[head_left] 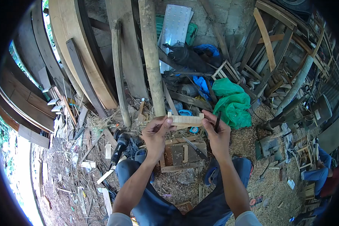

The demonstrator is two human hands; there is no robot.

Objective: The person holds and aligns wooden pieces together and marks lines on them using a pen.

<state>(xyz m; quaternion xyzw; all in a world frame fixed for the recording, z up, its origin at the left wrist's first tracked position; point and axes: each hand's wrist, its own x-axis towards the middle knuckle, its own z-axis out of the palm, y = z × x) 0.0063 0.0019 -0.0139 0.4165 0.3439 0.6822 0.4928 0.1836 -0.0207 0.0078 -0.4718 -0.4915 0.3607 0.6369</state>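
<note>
A small pale wooden piece [186, 120] with raised ends and fine marks along it is held up level between both hands. Its left end is pinched by my left hand [156, 133]. My right hand [217, 136] grips its right end and also holds a dark, thin pen-like tool [218, 121], which points upward. Below the hands, a low wooden block [173, 153] rests on the ground between my legs. On it lie a small pale wooden strip [185, 153] and a saw or knife with a dark handle [200, 153].
A black power tool [119, 147] lies left of my knee. A blue tape measure [194, 130] sits beyond the block. Planks [83, 49] and a pole [151, 56] stand ahead. Behind my right hand is a green bag [232, 103]. Another person's legs [316, 174] show at far right.
</note>
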